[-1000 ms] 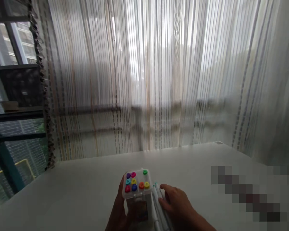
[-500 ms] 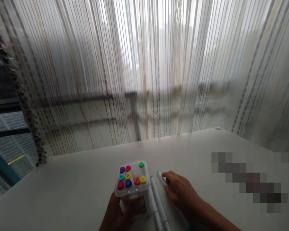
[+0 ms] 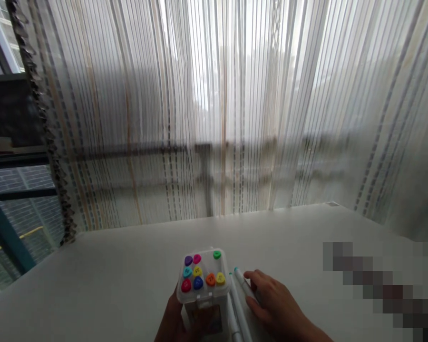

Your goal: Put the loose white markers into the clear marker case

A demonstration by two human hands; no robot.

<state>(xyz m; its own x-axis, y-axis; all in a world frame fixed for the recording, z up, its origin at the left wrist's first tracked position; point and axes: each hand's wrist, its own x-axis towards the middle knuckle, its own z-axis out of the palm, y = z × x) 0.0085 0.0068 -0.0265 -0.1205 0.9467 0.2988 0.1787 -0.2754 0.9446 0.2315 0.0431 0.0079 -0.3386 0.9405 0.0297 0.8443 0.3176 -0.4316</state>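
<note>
A clear plastic marker box [image 3: 224, 304] stands at the lower middle, with coloured marker caps [image 3: 198, 283] in purple, pink, green, blue, yellow, orange and red showing in its top. My left hand [image 3: 171, 317] is wrapped around the box's left side and front, its fingers partly hidden. Right of the box, my right hand [image 3: 273, 298] pinches a white marker [image 3: 239, 275] with a teal end between thumb and forefinger. Other white markers [image 3: 239, 308] lie between the box and that hand, their lower ends cut off by the frame.
The white table [image 3: 110, 270] reaches back to a striped sheer curtain [image 3: 185, 180] before a window. At the left a dark teal frame [image 3: 10, 232] stands beyond the table edge. A pixelated patch [image 3: 381, 280] covers part of the right side.
The view has shifted, so the box, hands and table sit slightly lower and further right. My right hand has come closer to the box, with its marker now beside the other markers.
</note>
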